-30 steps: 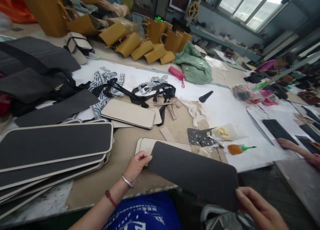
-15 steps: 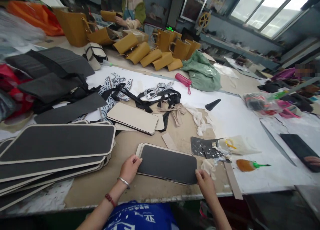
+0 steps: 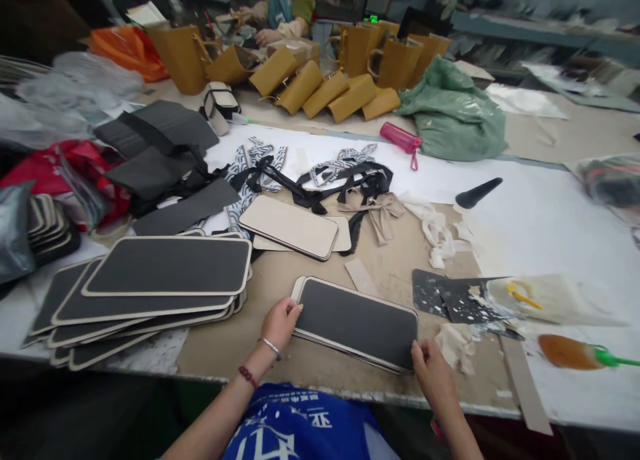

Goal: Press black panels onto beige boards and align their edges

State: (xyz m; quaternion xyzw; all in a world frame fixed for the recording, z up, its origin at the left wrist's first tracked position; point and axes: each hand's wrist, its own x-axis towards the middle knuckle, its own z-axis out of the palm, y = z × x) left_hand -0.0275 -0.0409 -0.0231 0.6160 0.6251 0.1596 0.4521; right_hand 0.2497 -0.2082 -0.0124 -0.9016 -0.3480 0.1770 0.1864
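In front of me lies a small stack of dark grey panels with cream edges; the top panel (image 3: pixel 357 323) faces up. My left hand (image 3: pixel 281 323) pinches its left edge between thumb and fingers. At the right end, my right hand (image 3: pixel 431 363) grips the near corner the same way. To the left stands a larger, fanned-out pile of like panels (image 3: pixel 170 267). Beyond the stack, cream-faced panels (image 3: pixel 289 225) lie on one another. A narrow beige strip (image 3: pixel 361 277) rests just behind the panel that I hold.
Right of my hands are glue-spotted dark boards (image 3: pixel 450 299), a glue bottle with a green nozzle (image 3: pixel 570 351) and a long beige strip (image 3: pixel 525 383). Fabric scraps (image 3: pixel 345 180) lie beyond. Mustard bag pieces (image 3: pixel 300 90) and a green plastic bag (image 3: pixel 453 117) fill the back, near another person (image 3: pixel 287 13).
The view has swung to the left, so things sit further right in the picture. Both hands keep their hold on the panel's two ends, and the panel looks nearly unmoved on the table.
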